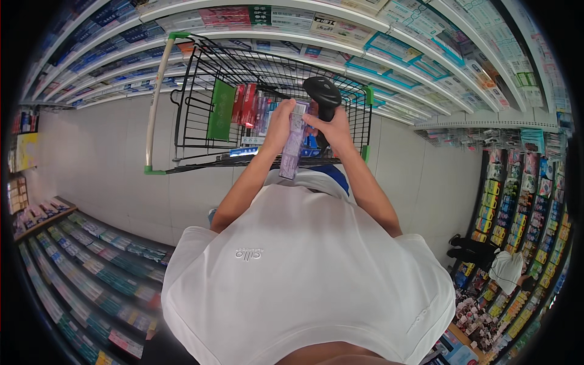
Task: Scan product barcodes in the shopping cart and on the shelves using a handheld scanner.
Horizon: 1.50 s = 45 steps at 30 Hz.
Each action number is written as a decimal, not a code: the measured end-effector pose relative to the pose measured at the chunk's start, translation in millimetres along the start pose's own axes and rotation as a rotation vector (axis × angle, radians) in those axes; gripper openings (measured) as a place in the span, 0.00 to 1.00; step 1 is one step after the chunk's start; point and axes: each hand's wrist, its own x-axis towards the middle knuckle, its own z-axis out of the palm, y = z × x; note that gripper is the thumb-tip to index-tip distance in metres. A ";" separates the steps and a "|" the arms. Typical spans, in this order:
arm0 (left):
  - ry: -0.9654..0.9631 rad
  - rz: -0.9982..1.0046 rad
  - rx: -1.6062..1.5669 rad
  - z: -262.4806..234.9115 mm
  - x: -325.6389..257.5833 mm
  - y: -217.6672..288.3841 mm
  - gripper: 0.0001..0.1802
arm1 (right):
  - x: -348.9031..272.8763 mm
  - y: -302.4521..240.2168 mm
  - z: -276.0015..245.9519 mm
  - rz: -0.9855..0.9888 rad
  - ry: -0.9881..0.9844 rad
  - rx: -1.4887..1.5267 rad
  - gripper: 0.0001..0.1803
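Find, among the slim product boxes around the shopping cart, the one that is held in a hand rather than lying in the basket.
It is the long purple box, gripped by the left hand above the cart; the red boxes lie in the basket.

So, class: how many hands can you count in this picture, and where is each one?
2. The left hand grips the purple box; the right hand holds the black scanner, both above the cart.

Pale tiled floor (109, 158) flanked by long white shelves (426, 36) packed with boxed goods, brightly lit.
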 end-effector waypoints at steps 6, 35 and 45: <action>0.005 0.065 0.041 6.9 1.2 -3.5 0.16 | -12.9 3.4 -2.4 -0.035 0.080 0.030 0.20; -0.010 0.414 -0.192 9.9 -13.6 38.1 0.16 | -37.4 31.2 3.7 0.078 0.100 0.199 0.21; -0.280 0.506 -0.237 1.7 -0.1 31.4 0.13 | -39.1 28.4 -13.8 0.067 0.018 0.259 0.23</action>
